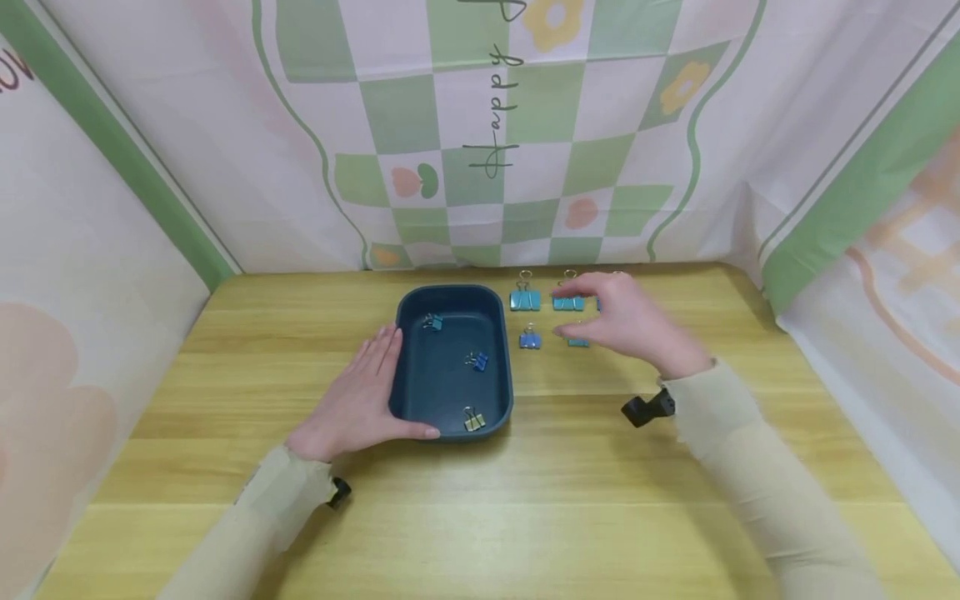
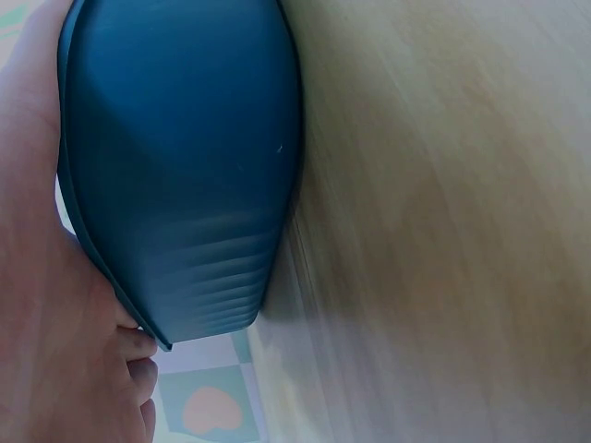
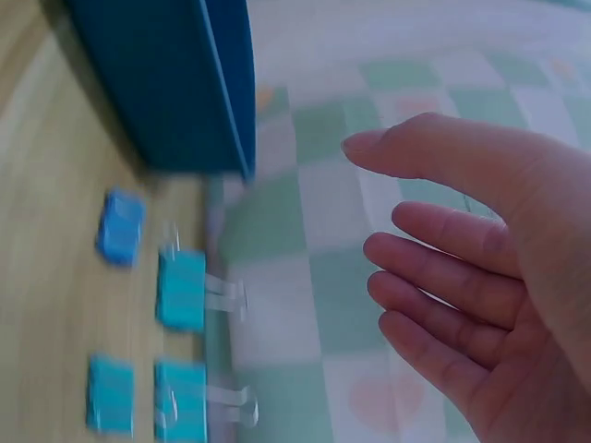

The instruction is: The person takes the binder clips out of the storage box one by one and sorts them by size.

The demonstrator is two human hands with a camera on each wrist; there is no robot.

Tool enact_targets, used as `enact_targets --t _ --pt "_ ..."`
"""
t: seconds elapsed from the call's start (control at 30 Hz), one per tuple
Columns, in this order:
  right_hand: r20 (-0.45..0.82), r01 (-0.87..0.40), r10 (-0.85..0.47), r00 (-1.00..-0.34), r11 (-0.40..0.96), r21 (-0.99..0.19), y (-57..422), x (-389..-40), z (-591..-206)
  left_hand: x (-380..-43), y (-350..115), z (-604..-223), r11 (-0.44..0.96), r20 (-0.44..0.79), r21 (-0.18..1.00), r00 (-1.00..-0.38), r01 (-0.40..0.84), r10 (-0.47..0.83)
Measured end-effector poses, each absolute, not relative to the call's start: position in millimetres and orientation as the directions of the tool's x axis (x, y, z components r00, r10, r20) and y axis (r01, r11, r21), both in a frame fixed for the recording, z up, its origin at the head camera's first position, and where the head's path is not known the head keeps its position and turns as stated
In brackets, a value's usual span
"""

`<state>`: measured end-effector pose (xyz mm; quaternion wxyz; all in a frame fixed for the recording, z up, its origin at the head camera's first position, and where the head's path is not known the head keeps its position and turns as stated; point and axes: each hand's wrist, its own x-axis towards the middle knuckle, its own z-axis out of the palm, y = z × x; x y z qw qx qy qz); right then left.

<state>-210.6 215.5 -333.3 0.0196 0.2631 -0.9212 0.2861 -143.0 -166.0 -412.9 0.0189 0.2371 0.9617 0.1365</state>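
My left hand (image 1: 356, 408) lies against a dark blue rectangular tray (image 1: 438, 387), its fingers straight along the left rim and its thumb over the near rim. Inside the tray sit a teal binder clip (image 1: 436, 323), a blue binder clip (image 1: 480, 362) and a gold binder clip (image 1: 475, 423). To the tray's right, my right hand (image 1: 630, 317) hovers with thumb and fingers spread apart, holding nothing. Beneath and beside it are large teal binder clips (image 1: 525, 301), a small blue binder clip (image 1: 529, 340) and a small teal binder clip (image 1: 578, 342), partly covered by the hand.
The wooden table (image 1: 555, 500) extends on both sides of the tray. A checkered cloth (image 1: 480, 217) hangs along the table's back edge, and more cloth closes in the left and right sides. Black wrist cameras (image 1: 648, 408) are strapped beneath both sleeves.
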Motion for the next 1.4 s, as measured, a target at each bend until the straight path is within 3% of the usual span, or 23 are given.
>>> enact_targets --t 0.43,0.6,0.87,1.1,1.4 --pt "0.211 -0.681 -0.675 -0.707 0.569 -0.461 143.7 -195.4 -341.6 -144.5 -166.1 -415.4 0.848 0.033 0.28 -0.888 0.45 0.459" --pt "0.159 -0.713 -0.732 -0.662 0.55 -0.436 124.5 -191.7 -349.2 -144.9 -166.4 -415.3 0.851 0.027 0.27 -0.887 0.45 0.461" --pt "-0.003 -0.691 -0.776 -0.631 0.564 -0.451 104.1 -183.8 -367.5 -144.7 -167.2 -416.0 0.847 0.033 0.268 -0.883 0.458 0.468" --pt "-0.055 -0.681 -0.788 -0.613 0.562 -0.469 96.3 -179.3 -378.1 -144.0 -167.5 -414.6 0.844 0.028 0.273 -0.88 0.463 0.474" --pt "-0.138 -0.689 -0.774 -0.618 0.618 -0.378 90.2 -178.5 -385.1 -144.2 -167.6 -415.1 0.842 0.038 0.268 -0.878 0.468 0.476"
